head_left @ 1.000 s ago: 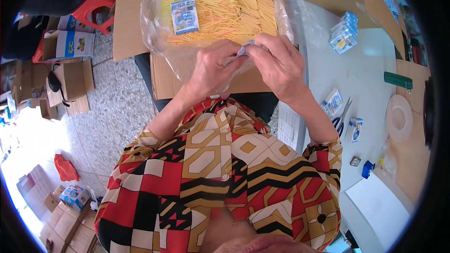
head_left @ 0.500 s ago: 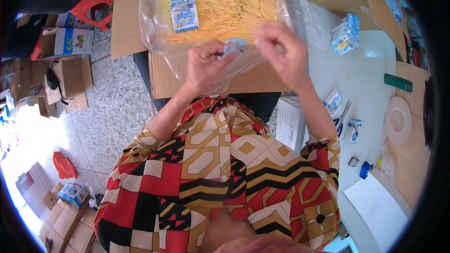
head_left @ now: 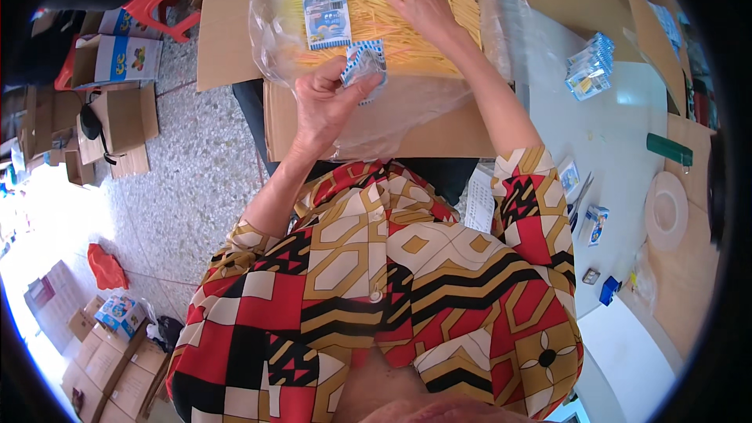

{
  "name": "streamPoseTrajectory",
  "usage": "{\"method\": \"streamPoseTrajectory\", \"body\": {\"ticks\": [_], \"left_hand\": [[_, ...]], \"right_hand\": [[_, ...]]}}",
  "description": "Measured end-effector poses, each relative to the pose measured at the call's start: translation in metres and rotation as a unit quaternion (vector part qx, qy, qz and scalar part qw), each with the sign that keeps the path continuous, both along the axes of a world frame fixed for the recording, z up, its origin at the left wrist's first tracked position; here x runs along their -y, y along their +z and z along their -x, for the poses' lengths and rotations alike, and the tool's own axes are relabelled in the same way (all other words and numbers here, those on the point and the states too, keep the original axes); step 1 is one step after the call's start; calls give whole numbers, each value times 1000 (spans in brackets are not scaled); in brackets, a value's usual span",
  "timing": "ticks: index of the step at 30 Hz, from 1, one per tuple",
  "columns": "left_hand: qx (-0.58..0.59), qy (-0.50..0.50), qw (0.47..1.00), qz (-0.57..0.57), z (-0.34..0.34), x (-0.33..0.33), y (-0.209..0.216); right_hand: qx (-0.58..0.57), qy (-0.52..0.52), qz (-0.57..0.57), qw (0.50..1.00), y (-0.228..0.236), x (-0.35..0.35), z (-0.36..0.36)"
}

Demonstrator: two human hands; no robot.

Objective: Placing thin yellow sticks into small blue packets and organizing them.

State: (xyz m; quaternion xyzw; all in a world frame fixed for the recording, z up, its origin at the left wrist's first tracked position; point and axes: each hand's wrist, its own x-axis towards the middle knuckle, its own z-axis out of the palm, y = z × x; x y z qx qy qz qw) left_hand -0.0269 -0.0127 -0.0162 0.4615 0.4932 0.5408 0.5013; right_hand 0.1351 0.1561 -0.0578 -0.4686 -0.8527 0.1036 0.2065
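Observation:
My left hand (head_left: 323,102) is closed on a small blue-and-white plastic packet (head_left: 364,61), pinched between thumb and fingers and held up before the open carton (head_left: 290,121). The carton is lined with a clear plastic bag (head_left: 270,31) and full of thin yellow sticks (head_left: 376,12), a few of them pinkish. My right hand (head_left: 423,6) reaches over the far part of the pile, fingers bent together and tips down among the sticks. What it pinches, if anything, is hidden. Another flat blue-and-white packet (head_left: 327,19) lies on the sticks, just beyond my left hand.
On the pale table (head_left: 619,133) at right are a stack of blue packets (head_left: 590,68), scissors (head_left: 580,200), a small packet (head_left: 597,225), a blue block (head_left: 610,290), a green tool (head_left: 670,149) and a tape roll (head_left: 667,210). A red stool (head_left: 160,0) and cartons (head_left: 121,121) stand on the left.
My right hand has moved from near the packet, up and away into the yellow sticks. My left hand has shifted slightly left, and its packet now stands more upright and spread.

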Motion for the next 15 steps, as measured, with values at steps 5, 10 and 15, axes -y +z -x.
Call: {"method": "streamPoseTrajectory", "body": {"ticks": [5,10,15], "left_hand": [[6,15,1000,9,3,0,0],[12,18,1000,18,5,-1,-1],[30,2,1000,7,5,-2,-13]], "right_hand": [[22,-18,28,999,-1,-9,-3],[-19,-47,106,993,6,-25,-49],[11,-31,62,998,12,-22,-84]]}}
